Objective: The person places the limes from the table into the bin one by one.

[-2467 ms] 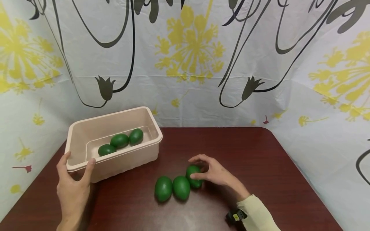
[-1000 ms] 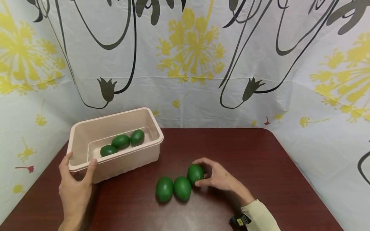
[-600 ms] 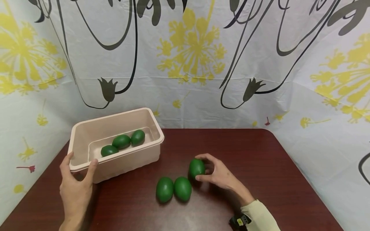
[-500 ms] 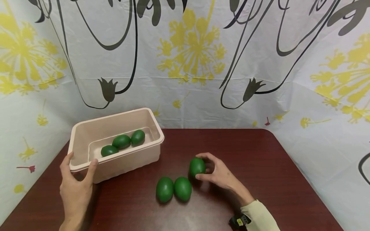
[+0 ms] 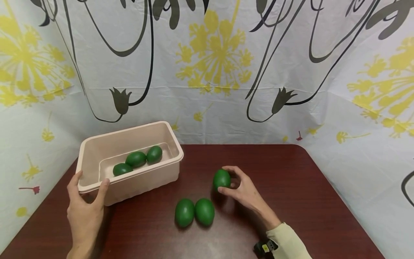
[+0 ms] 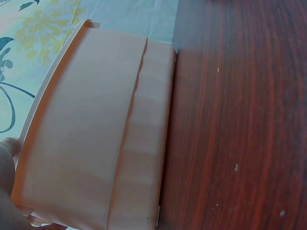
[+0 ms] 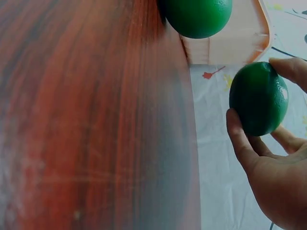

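Pinching a green ovoid [image 5: 221, 179] mid-frame inside our right grip [image 5: 244, 191], we clasp the tub [image 5: 145, 180], lower left, with our left grip [image 5: 84, 213].

Glossy green oval [image 5: 221, 180] held, matching pair [image 5: 185, 213] touching, trio [image 5: 136, 159] inside rectangular beige bin [image 5: 143, 184]

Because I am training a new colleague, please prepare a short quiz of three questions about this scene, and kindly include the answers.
1. How many green objects lie inside the beige box?
2. True or false: the left-hand grip is touching nothing.
3. Fill in: the right-hand grip holds one ____.

Key:
1. Three.
2. False; the left-hand grip holds the beige box at a corner.
3. Green object.
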Tool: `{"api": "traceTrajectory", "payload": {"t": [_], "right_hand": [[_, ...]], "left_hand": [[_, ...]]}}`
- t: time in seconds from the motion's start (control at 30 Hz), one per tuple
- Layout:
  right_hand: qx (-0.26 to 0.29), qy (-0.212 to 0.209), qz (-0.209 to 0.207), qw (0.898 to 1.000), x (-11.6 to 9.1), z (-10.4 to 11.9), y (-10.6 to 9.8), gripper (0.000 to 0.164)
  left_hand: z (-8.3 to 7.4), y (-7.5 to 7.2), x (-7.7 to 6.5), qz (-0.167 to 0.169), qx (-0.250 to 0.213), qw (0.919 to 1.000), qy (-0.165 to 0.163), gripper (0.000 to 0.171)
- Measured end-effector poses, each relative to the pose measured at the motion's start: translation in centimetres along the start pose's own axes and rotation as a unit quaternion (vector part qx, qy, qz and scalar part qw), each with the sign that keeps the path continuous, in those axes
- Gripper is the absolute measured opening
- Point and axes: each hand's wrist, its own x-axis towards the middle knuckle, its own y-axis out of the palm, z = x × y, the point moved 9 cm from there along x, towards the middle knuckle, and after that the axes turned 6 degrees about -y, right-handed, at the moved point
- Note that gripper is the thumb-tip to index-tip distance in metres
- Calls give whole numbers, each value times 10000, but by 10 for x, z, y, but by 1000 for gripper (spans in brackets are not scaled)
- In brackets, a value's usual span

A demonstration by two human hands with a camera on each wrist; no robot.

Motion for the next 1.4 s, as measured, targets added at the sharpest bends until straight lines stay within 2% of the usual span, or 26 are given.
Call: {"api": "traceTrajectory", "payload": {"t": [0.3,0.6,1.4], "right_hand": [[17,-115,-395,9992,6,9,0,67],[57,-219,-513,9984,7,18,7,67],[743,-250,-716,9943,15,35,19,67]], "left_hand": [[0,0,0,-34,-22,10000,27,84],[2,1,0,-24,19,10000,23,85],[1,-1,0,-80,12,10000,-3,83]]}}
